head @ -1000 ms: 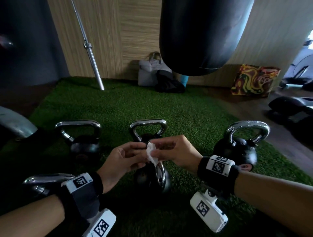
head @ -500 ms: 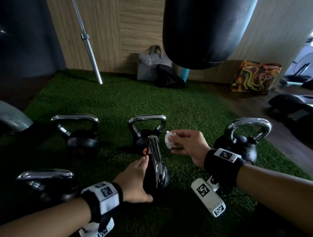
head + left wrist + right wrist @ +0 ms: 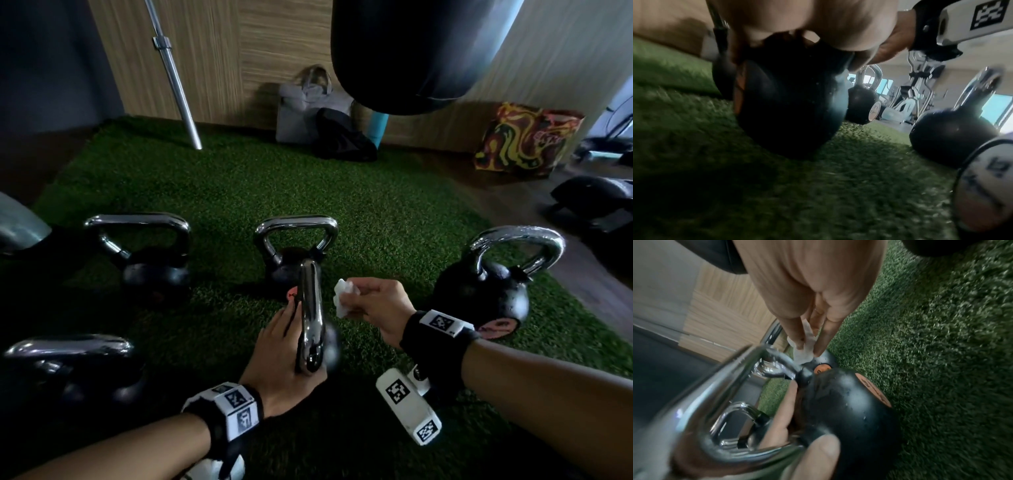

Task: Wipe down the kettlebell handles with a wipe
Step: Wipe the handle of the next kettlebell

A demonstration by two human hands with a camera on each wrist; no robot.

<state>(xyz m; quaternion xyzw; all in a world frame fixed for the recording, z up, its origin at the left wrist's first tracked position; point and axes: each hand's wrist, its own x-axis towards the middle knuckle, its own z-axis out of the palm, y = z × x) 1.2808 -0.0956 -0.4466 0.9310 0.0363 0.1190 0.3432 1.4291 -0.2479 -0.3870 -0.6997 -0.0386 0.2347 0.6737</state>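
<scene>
Between right hand (image 3: 371,308) fingertips, wipe (image 3: 342,297).

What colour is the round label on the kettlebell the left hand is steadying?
Orange, on the black kettlebell steadied by the left hand; the label shows best in the right wrist view.

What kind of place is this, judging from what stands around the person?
Most likely a gym: several kettlebells stand on green artificial turf, a black punching bag hangs overhead, and a barbell leans against the wall.
</scene>
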